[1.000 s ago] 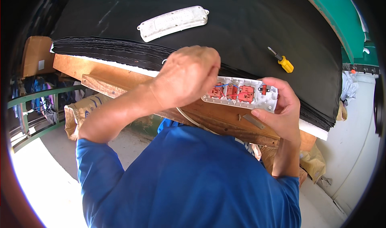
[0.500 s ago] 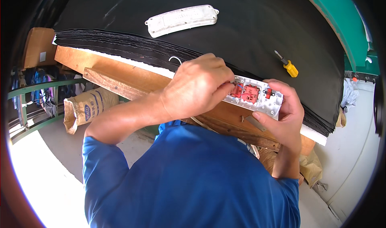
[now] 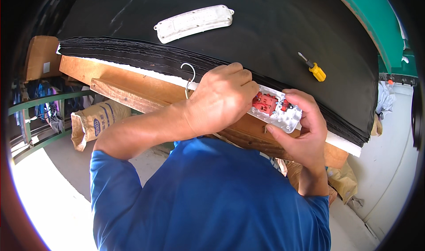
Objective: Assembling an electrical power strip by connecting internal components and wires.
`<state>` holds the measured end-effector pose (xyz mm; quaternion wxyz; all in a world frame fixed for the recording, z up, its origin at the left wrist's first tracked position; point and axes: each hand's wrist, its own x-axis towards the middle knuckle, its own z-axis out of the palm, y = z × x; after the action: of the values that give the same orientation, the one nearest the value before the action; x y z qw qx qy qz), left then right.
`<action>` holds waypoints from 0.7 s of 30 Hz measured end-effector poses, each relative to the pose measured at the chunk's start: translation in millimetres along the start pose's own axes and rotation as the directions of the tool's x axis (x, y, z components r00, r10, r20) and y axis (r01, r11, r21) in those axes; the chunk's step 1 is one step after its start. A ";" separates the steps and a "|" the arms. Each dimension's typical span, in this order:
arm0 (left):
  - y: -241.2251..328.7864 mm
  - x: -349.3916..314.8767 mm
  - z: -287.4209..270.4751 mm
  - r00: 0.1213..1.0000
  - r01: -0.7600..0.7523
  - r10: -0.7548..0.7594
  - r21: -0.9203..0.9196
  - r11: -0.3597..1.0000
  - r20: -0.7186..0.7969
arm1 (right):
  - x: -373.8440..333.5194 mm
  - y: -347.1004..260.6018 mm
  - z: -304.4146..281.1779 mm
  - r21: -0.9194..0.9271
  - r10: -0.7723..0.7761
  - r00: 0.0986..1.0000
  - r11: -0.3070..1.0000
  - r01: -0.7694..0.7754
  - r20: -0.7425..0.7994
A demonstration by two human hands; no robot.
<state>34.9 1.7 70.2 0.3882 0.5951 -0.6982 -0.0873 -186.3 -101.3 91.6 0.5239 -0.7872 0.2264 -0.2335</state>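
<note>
An opened white power strip housing (image 3: pixel 289 123), with red plastic inserts (image 3: pixel 266 103) inside, is held above the front edge of the black sheets. My right hand (image 3: pixel 305 122) grips its right end, thumb on the near side and fingers on the far side. Over the left end, my left hand (image 3: pixel 223 98) is closed, knuckles up; its fingertips are at the red inserts, and what they pinch is hidden. A thin white cable (image 3: pixel 193 74) curls up beside the left wrist. The long white cover (image 3: pixel 195 23), with ears at both ends, lies farther off on the black surface.
A yellow-handled screwdriver (image 3: pixel 317 71) rests on the stack of black sheets (image 3: pixel 265 34). Wooden boards (image 3: pixel 119 91) run under the stack's near edge. A paper sack (image 3: pixel 99 120) and a cardboard box (image 3: pixel 42 58) are at left; a green frame (image 3: pixel 367 21) rises at far right.
The housing and my right hand have shifted slightly left and the housing is tilted differently. More of the white cable shows beside my left hand, which stays closed.
</note>
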 end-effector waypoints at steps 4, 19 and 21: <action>2.0 0.1 1.9 0.991 -0.128 0.131 0.166 0.978 -0.007 | -1.7 1.0 -0.1 -0.009 -0.005 1.000 1.000 0.005 0.005; -5.1 -9.7 -9.6 0.996 0.084 -0.086 -0.112 0.990 -0.018 | -7.7 14.5 -8.3 0.236 0.030 0.999 0.971 -0.033 0.017; -3.8 -10.6 -7.6 0.998 0.034 -0.039 -0.114 0.993 -0.044 | -6.2 11.0 -7.2 0.219 0.025 0.999 0.975 -0.029 0.020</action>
<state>42.6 12.7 68.6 0.4354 0.5867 -0.6721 -0.1200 -196.7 -106.6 83.1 0.6125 -0.7235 0.2056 -0.2433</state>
